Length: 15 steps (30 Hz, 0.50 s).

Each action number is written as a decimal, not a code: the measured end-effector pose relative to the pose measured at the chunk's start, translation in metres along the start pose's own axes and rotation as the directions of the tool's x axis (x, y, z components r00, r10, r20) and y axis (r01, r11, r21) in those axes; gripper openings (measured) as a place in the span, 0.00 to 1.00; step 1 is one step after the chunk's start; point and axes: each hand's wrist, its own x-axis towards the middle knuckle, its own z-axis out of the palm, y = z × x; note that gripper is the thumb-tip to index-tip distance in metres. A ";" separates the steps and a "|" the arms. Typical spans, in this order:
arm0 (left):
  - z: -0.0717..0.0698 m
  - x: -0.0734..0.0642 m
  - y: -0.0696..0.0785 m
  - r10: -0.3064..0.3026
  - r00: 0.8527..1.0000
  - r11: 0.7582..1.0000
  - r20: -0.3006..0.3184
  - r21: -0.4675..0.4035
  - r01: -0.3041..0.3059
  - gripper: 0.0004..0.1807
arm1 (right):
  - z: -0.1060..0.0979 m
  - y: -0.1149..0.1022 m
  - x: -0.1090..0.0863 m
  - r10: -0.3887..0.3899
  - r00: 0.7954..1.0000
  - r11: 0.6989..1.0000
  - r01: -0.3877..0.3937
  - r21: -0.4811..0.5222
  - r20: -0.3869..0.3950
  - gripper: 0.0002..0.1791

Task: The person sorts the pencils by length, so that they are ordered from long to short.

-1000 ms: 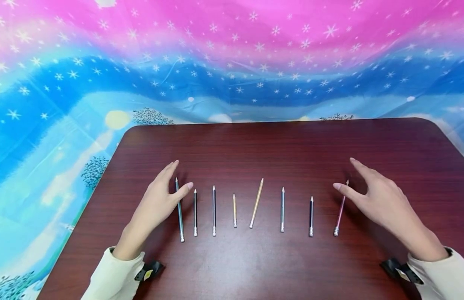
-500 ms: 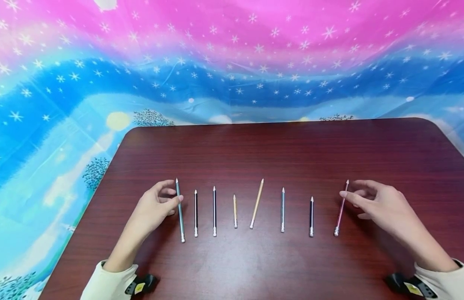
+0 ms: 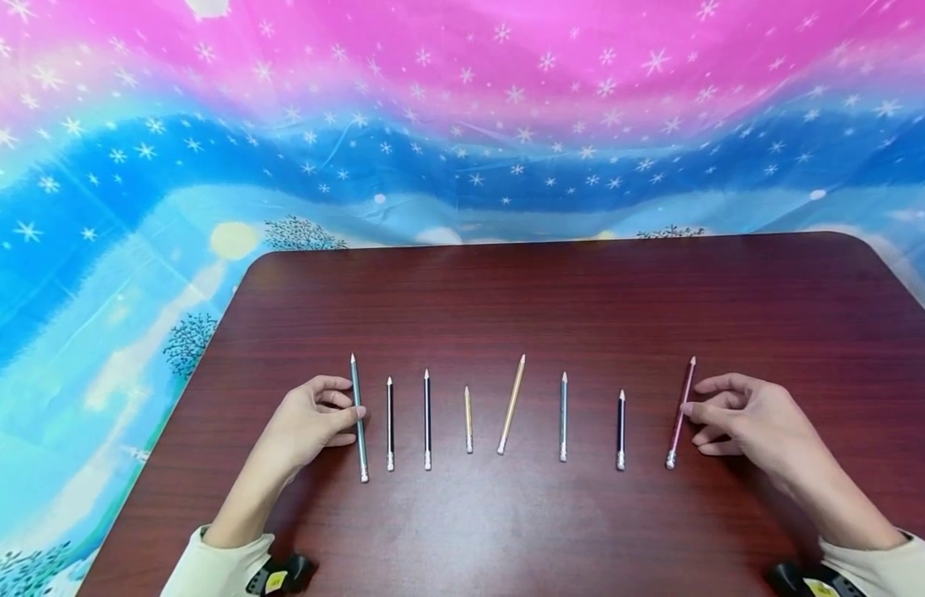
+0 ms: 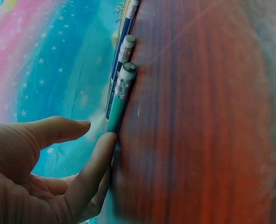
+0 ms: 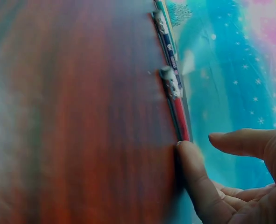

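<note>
My left hand [image 3: 305,423] is at the teal pencil [image 3: 361,448] on the left end of a spaced row. In the left wrist view its thumb [image 4: 65,128] hovers apart from that pencil, while a fingertip [image 4: 107,142] sits right at its side. On the right end lies a dark pink pencil [image 3: 679,433], with my right hand [image 3: 757,419] beside it. The right wrist view shows the index fingertip [image 5: 187,149] against this pencil and the thumb [image 5: 236,141] raised clear of it. Both hands have loosely bent fingers. Eraser ends point toward me.
Between the hands lie two dark pencils [image 3: 391,423] [image 3: 427,419], a short yellow pencil [image 3: 468,419], a longer tilted yellow pencil [image 3: 511,405], a blue-grey pencil [image 3: 563,417] and another dark pencil [image 3: 621,429]. The brown table [image 3: 462,307] ends at a snowflake-patterned cloth [image 3: 462,149].
Both hands have come down and nearer me, from spread above the table to beside the two end pencils. Their fingers have bent inward. The pencils lie where they were.
</note>
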 end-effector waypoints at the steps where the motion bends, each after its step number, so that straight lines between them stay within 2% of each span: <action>1: 0.000 0.000 0.000 -0.003 1.000 1.000 0.004 0.004 0.003 0.31 | 0.001 0.000 0.000 0.001 1.000 1.000 -0.001 0.005 -0.002 0.30; 10: 0.003 0.001 0.005 -0.012 1.000 0.994 -0.024 0.108 0.014 0.28 | 0.012 -0.005 0.004 0.030 0.999 0.999 -0.031 -0.044 -0.031 0.32; 15: 0.007 0.004 0.005 -0.011 0.999 0.984 -0.049 0.176 0.019 0.24 | 0.013 -0.005 0.005 -0.006 0.997 0.990 -0.004 -0.141 -0.071 0.32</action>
